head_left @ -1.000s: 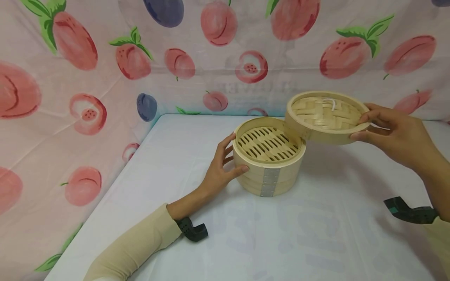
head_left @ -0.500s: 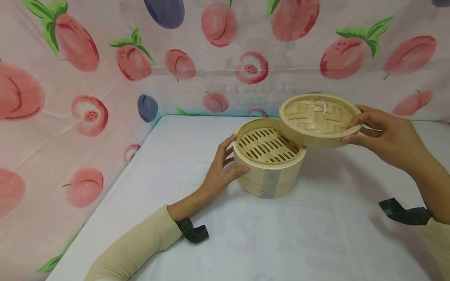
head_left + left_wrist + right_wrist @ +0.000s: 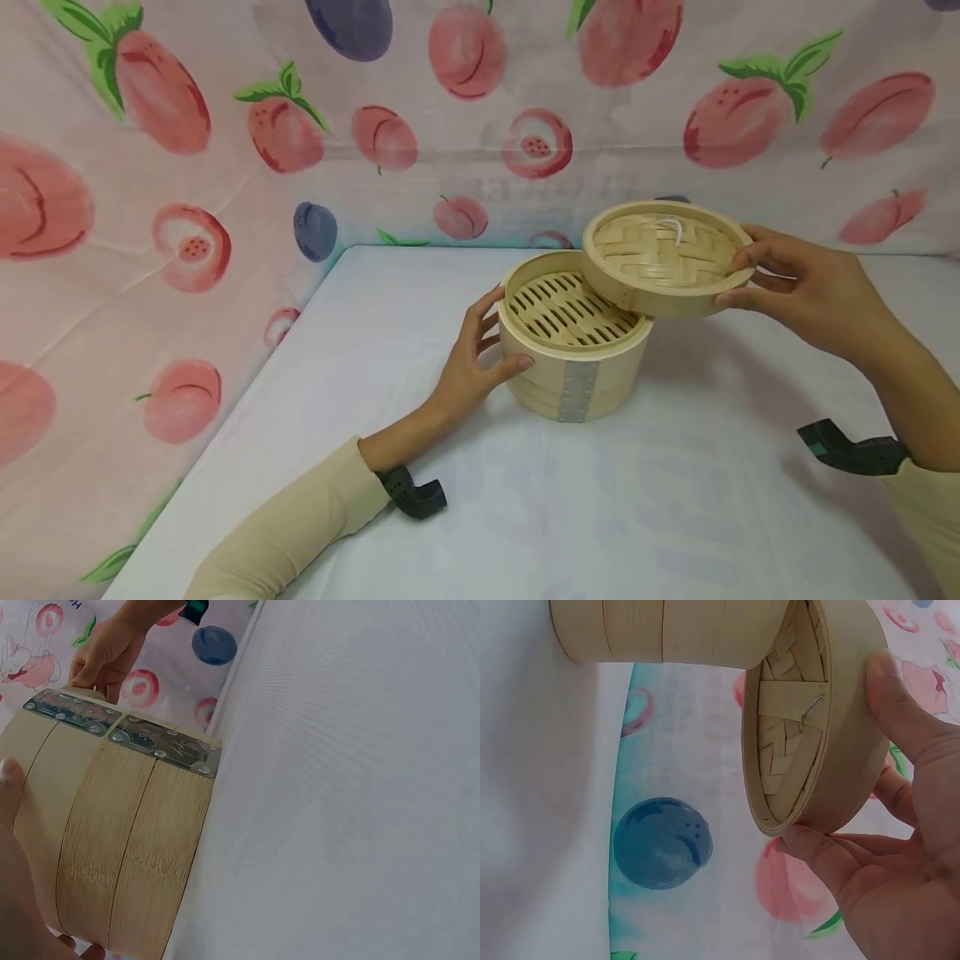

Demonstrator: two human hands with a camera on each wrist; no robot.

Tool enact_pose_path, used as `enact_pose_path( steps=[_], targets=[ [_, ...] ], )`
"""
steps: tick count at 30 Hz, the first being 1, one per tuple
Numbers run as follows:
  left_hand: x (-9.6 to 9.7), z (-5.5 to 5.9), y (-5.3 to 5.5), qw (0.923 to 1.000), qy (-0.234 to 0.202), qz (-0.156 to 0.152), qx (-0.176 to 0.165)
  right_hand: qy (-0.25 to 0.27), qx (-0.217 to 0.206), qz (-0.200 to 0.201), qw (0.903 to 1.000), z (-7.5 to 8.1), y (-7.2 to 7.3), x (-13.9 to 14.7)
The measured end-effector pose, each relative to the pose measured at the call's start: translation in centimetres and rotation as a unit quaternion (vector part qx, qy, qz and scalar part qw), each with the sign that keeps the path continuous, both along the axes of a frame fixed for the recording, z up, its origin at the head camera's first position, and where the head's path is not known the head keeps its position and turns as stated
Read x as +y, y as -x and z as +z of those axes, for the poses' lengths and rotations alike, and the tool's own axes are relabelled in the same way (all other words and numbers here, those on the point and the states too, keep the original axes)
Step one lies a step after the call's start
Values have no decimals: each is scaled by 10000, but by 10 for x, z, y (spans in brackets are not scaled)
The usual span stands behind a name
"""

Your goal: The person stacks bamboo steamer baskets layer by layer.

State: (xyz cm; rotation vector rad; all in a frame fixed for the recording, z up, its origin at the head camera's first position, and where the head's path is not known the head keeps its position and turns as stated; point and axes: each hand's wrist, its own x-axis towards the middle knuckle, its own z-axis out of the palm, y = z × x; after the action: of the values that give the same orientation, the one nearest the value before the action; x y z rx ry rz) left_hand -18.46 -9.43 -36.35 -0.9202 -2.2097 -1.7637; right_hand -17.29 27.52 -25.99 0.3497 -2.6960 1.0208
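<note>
A round bamboo steamer (image 3: 618, 379) stands on the table, its slatted rack showing inside the top and a riveted metal strip down its front. My left hand (image 3: 465, 367) grips its left side, thumb on the front wall and fingers at the far side. Pinched at its right edge by my right hand (image 3: 813, 287), the woven steamer lid (image 3: 660, 254) is tilted over the steamer's right rim. It overlaps part of the opening in the head view. In the right wrist view the underside of the lid (image 3: 791, 750) shows beside the steamer (image 3: 682, 630).
A white cloth (image 3: 480, 517) covers the table. Fruit-printed curtains (image 3: 420, 192) hang behind and on the left. Each wrist carries a black camera mount (image 3: 412, 496).
My right hand has brought the lid leftward and slightly down, so it covers more of the steamer's right rim. The left hand and the steamer have stayed in place.
</note>
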Motion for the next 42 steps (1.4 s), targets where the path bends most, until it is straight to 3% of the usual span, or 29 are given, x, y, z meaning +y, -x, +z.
enact_pose_path(
  steps=[24,27,34,42],
  targets=[
    [1,0,1,9999,67,96,47,-371,-344,401,9979,10,21,-16],
    [2,3,-1,10000,30,29,48,-217,-488,502,9973,10,23,-17],
    [3,27,-19,9999,-76,-107,-52,-159,-631,559,9963,10,24,-24],
    [1,29,-22,9999,-54,-136,1,-147,-623,563,9964,13,24,-31]
  ],
)
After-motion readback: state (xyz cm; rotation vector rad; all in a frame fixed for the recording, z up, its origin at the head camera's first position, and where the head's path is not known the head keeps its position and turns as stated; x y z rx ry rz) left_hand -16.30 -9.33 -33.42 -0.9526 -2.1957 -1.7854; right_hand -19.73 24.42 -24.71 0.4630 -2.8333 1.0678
